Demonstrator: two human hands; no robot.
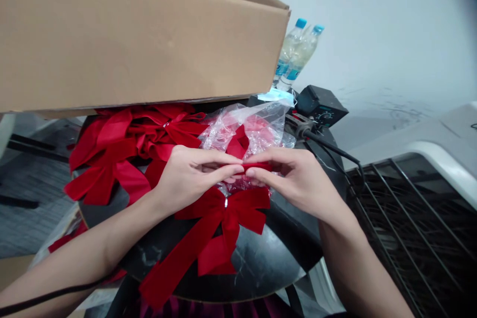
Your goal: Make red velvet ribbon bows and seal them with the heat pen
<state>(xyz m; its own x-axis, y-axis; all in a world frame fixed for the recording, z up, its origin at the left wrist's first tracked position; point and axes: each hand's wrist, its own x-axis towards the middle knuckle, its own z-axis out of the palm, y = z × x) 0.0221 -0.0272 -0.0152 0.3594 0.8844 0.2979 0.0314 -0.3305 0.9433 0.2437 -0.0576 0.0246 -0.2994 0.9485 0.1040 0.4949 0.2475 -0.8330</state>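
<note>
My left hand and my right hand meet above the middle of a round black table. Both pinch a red ribbon between thumb and fingers; part of it is hidden behind the fingers. Just below them lies a red bow with a shiny silver tie at its centre and long tails reaching toward the front edge. Behind my hands rests a clear plastic bag with red material in it. More red bows are heaped to the left of my left hand.
A large open cardboard box stands at the back. Beside it are two bottles with blue caps, a light-blue face mask and a black box with a dial. A black cable runs right, near a heater-like grille.
</note>
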